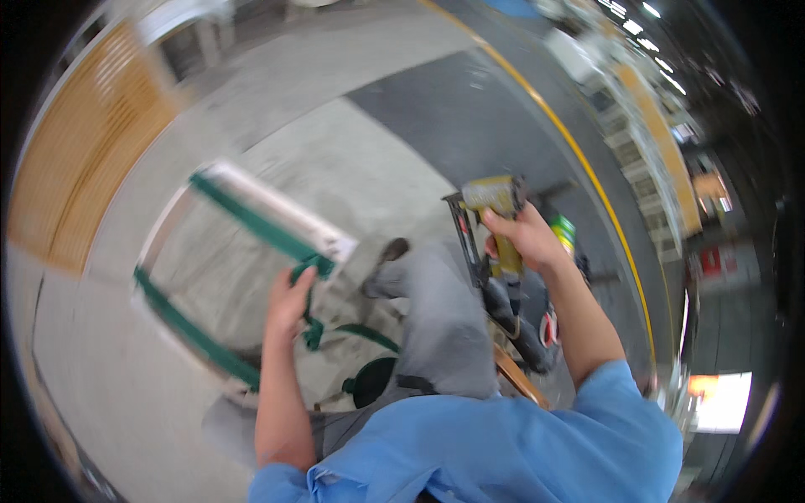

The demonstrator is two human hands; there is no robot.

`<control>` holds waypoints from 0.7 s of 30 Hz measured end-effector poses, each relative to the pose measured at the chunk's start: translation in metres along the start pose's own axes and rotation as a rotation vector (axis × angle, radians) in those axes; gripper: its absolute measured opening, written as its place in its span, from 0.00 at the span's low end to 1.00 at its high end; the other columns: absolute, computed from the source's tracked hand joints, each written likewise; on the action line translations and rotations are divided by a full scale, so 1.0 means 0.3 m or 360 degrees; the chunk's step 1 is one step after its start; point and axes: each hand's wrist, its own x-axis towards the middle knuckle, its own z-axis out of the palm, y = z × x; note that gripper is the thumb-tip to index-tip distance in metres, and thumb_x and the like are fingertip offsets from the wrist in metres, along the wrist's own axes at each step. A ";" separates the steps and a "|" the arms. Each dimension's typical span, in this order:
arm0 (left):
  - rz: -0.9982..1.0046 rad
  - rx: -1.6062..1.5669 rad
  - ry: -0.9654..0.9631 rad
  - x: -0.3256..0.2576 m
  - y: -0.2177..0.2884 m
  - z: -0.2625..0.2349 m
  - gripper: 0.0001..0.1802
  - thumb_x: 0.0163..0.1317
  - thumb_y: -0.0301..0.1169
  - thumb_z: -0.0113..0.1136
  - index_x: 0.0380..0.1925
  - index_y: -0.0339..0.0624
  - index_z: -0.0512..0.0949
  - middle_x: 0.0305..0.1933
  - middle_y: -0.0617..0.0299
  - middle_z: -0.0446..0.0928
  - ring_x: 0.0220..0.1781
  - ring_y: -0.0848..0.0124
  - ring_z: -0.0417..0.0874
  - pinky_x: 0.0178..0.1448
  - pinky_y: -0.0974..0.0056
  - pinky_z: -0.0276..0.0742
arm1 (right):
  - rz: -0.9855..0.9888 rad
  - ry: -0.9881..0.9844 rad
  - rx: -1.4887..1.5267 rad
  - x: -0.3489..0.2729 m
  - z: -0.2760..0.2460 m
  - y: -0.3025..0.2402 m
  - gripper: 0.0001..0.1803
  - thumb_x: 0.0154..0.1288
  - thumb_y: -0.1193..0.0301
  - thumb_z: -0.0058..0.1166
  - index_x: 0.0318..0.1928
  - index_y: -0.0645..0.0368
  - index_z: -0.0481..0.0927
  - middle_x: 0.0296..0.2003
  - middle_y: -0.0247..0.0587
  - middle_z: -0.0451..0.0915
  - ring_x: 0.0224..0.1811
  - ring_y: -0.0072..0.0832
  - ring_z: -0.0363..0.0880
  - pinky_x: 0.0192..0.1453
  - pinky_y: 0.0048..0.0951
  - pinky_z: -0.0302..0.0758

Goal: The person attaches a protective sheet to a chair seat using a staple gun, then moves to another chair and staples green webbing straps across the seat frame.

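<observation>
Our right hand [524, 235] grips a yellow nail gun [493, 196]; our left hand [289, 303] holds a loose green strap [313, 334] at the right corner of a pale frame [281, 199]. The frame sits left, green bands [251, 220] along it — a slack grip could drop the strap, a stray squeeze could fire the gun.

1. Here, the pale frame [287, 204] is blurring along its edges.
2. The left hand [288, 303] is covering part of the green piece [313, 335].
3. The right hand [521, 236] is masking some grip on the yellow tool [488, 195].
4. Down low, the bottom edge is cropping the blue shirt [503, 444].
</observation>
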 end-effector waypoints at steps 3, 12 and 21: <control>-0.0280 -0.0412 -0.0176 -0.069 0.035 0.050 0.18 0.74 0.39 0.62 0.51 0.33 0.81 0.43 0.62 0.83 0.44 0.71 0.81 0.51 0.63 0.78 | 0.0194 0.0288 0.0130 -0.070 -0.265 0.073 0.21 0.72 0.59 0.67 0.53 0.60 0.77 0.39 0.37 0.80 0.27 0.26 0.80 0.29 0.31 0.79; -0.0058 -0.0098 0.0016 -0.101 -0.109 0.144 0.19 0.75 0.43 0.63 0.53 0.38 0.81 0.43 0.67 0.80 0.40 0.74 0.79 0.47 0.63 0.79 | 0.0600 0.0272 0.0656 -0.126 -0.602 0.662 0.23 0.70 0.53 0.67 0.52 0.57 0.80 0.37 0.38 0.80 0.31 0.31 0.83 0.35 0.37 0.84; -0.0155 -0.0093 -0.0021 -0.146 -0.109 0.162 0.21 0.74 0.50 0.62 0.48 0.42 0.82 0.40 0.65 0.81 0.37 0.70 0.83 0.28 0.60 0.81 | 0.0637 0.0665 -0.0935 -0.253 -0.747 0.755 0.20 0.63 0.56 0.66 0.35 0.65 0.88 0.32 0.50 0.87 0.40 0.35 0.87 0.46 0.42 0.83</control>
